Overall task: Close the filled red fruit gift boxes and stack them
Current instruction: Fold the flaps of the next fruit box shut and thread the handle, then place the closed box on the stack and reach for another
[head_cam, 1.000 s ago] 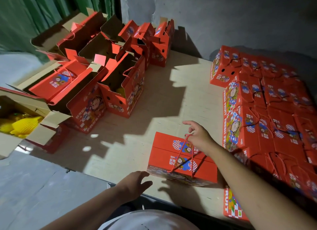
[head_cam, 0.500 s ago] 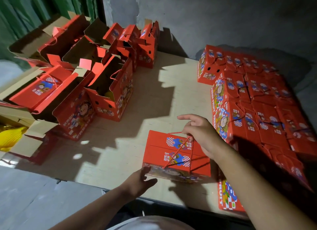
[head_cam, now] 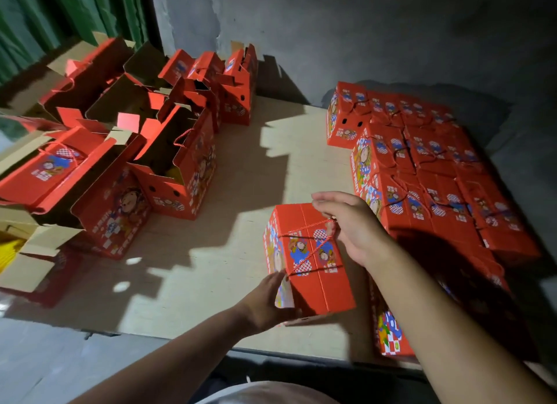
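A closed red gift box [head_cam: 313, 283] with cartoon print sits near the front of the cardboard-covered table [head_cam: 241, 253], turned with one short end toward me. My right hand [head_cam: 351, 225] pinches its red rope handle [head_cam: 313, 247] above the lid. My left hand [head_cam: 266, 301] presses flat against the box's near left side. A stack of closed red boxes [head_cam: 428, 174] fills the right side, right beside the held box. Several open red boxes [head_cam: 177, 165] with raised flaps stand at the left and back.
A grey wall [head_cam: 361, 35] runs behind the table and a green curtain [head_cam: 60, 11] hangs at the far left. A brown carton with yellow fruit netting [head_cam: 12, 247] sits at the left edge. Another closed box [head_cam: 388, 334] lies under my right forearm.
The closed box has been turned from lying crosswise to pointing toward me. My left hand moved up from the table edge onto its side. My right hand kept hold of the rope handle.
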